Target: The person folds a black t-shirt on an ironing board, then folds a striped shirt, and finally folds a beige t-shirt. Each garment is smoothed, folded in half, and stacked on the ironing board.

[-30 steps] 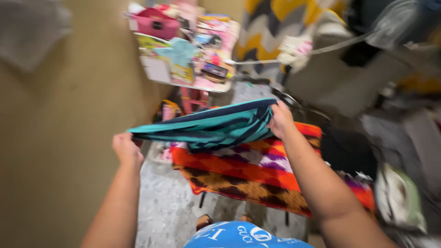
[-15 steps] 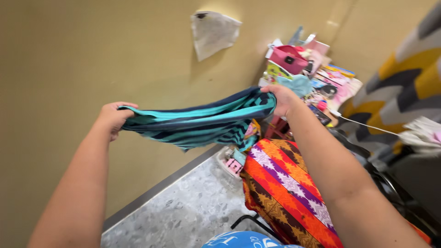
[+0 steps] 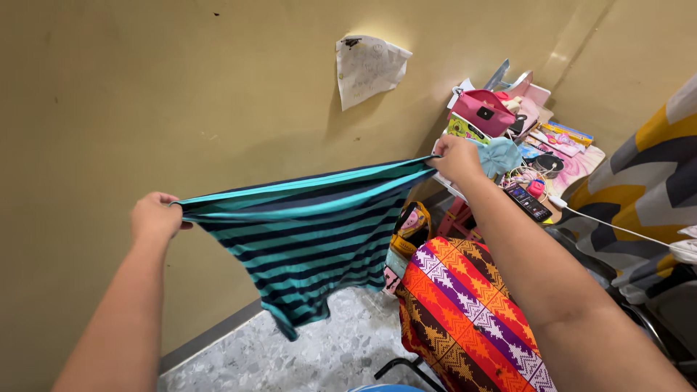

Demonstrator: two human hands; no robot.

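Note:
A teal and navy striped garment (image 3: 312, 239) hangs stretched out flat in the air in front of a yellow wall. My left hand (image 3: 154, 216) grips its left top corner. My right hand (image 3: 457, 157) grips the right top corner, higher and farther away. The cloth's lower edge dangles above the speckled floor (image 3: 327, 356). Below my right forearm lies an orange, purple and brown patterned cloth (image 3: 472, 312) on a dark-framed stand.
A small table (image 3: 573, 163) at the back right is crowded with a pink bag (image 3: 483, 112), a phone, cables and other small items. A paper sheet (image 3: 367, 65) is stuck to the wall. A yellow and grey zigzag fabric (image 3: 646, 181) fills the right edge.
The striped garment was bunched between my hands; now it is pulled apart and hangs open and flat. My view has turned left, from the table and clutter toward the wall.

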